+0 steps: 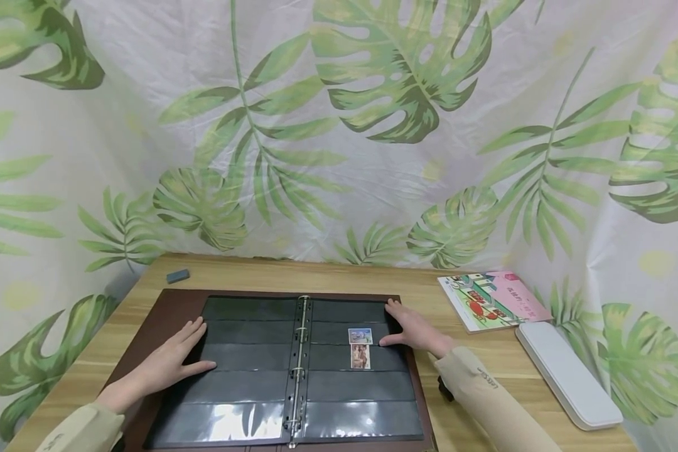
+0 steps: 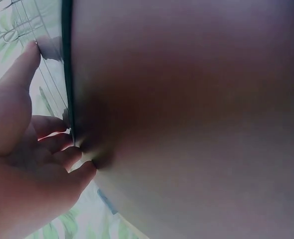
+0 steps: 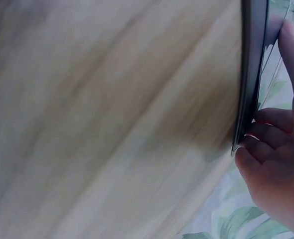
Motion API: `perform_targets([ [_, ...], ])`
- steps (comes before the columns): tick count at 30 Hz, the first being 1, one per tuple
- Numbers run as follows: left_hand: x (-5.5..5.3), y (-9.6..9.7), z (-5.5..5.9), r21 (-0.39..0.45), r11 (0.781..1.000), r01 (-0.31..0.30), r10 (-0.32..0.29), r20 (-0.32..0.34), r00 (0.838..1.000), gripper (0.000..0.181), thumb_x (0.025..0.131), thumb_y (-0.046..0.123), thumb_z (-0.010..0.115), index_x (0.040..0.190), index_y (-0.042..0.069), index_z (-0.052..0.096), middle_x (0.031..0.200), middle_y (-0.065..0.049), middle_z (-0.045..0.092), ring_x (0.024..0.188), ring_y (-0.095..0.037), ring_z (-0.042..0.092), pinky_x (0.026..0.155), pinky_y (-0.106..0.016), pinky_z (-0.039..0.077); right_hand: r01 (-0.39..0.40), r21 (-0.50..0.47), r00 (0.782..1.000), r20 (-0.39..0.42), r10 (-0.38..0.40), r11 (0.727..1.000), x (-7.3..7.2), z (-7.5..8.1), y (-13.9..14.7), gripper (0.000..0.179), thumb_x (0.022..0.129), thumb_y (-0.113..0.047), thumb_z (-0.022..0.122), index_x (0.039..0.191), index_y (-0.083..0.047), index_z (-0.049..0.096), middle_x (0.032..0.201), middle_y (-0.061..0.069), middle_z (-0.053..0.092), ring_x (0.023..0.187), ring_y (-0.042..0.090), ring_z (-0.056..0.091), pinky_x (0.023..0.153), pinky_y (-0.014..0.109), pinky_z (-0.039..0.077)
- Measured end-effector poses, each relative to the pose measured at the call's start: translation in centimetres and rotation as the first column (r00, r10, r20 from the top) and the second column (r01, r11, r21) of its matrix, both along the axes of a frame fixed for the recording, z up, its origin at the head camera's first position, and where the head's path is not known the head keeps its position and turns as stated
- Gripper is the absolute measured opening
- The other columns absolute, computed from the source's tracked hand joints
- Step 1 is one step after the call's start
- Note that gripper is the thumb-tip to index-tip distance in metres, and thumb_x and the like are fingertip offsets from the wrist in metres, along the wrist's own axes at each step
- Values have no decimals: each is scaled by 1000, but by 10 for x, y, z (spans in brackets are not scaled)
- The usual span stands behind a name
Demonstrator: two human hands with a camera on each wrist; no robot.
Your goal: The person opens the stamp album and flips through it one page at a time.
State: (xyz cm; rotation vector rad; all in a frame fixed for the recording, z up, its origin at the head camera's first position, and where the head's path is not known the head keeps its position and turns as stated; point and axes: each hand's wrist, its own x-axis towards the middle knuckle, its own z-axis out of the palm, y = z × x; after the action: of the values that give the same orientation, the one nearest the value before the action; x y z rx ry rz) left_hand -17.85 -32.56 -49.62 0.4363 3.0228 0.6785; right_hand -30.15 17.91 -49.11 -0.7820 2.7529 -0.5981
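Observation:
A stamp album with a dark brown cover lies spread out, its black pocket pages held by a metal ring spine. On the right-hand page sit a bluish stamp and, just below it, a brownish stamp. My left hand rests at the outer edge of the left page, thumb stretched over the black sheet. At the right page's outer edge, my right hand touches the album, its thumb pointing toward the stamps. In the right wrist view, the fingers lie along the album's edge.
A small blue-grey block is at the table's back left. Toward the back right lie a colourful illustrated booklet and a long white case. Behind the wooden table hangs a leaf-patterned curtain.

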Motion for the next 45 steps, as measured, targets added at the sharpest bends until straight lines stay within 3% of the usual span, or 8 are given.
perform_targets([
  [10,-2,-1,1,-10,1000,-6,6,5,1000,93,84,44,75,145,-15,37,152,-40,30,136,-60,33,102,-68,38,10,-32,999,-44,-12,999,2,2,-4,87,82,-40,80,145,8,43,153,29,39,142,43,41,114,53,38],
  [16,-2,0,-1,-8,1000,-9,9,23,1000,94,84,46,74,145,-15,36,152,-39,30,136,-60,32,102,-68,37,2,-90,986,-167,-17,996,7,2,-7,72,72,-37,88,125,4,60,119,18,68,104,28,66,89,42,53],
  [19,-2,0,-1,-12,1000,-10,10,21,1000,94,84,46,74,145,-15,37,152,-39,30,136,-59,32,103,-68,38,-1,-132,979,-201,-25,991,9,2,-7,68,70,-36,90,120,0,62,112,12,69,97,22,64,84,39,52],
  [23,-2,0,-1,-14,1000,-9,10,18,1000,94,84,46,74,145,-15,37,152,-39,31,137,-59,33,103,-68,37,14,-157,975,-219,-48,988,12,1,-4,71,69,-37,90,123,-1,62,117,14,63,106,26,60,91,44,51],
  [30,-2,0,-1,-15,1000,-9,9,21,1000,94,84,46,74,145,-15,37,152,-39,30,137,-59,32,103,-68,37,121,-182,986,-93,-140,976,17,2,-2,66,73,-32,89,128,-4,64,111,15,50,86,18,44,74,31,42],
  [33,-2,0,-1,-19,1000,-9,10,20,1000,95,83,47,74,145,-15,37,152,-39,31,136,-59,32,103,-68,37,173,-219,981,-48,-188,960,17,4,-2,74,73,-25,89,135,-1,57,114,17,50,82,16,44,70,26,40],
  [39,-2,0,-1,-15,1000,-11,11,24,1000,95,83,47,74,145,-15,37,152,-39,30,137,-59,32,103,-69,37,256,-345,964,18,-266,903,15,6,0,85,76,-10,86,145,8,40,126,26,55,86,21,60,74,28,53],
  [45,-2,0,-1,-13,1000,-8,8,24,1000,94,84,46,74,145,-15,37,152,-40,30,136,-59,32,103,-68,38,329,-450,943,206,-262,830,15,14,9,63,87,-7,74,138,13,43,115,28,65,94,28,70,74,33,60],
])
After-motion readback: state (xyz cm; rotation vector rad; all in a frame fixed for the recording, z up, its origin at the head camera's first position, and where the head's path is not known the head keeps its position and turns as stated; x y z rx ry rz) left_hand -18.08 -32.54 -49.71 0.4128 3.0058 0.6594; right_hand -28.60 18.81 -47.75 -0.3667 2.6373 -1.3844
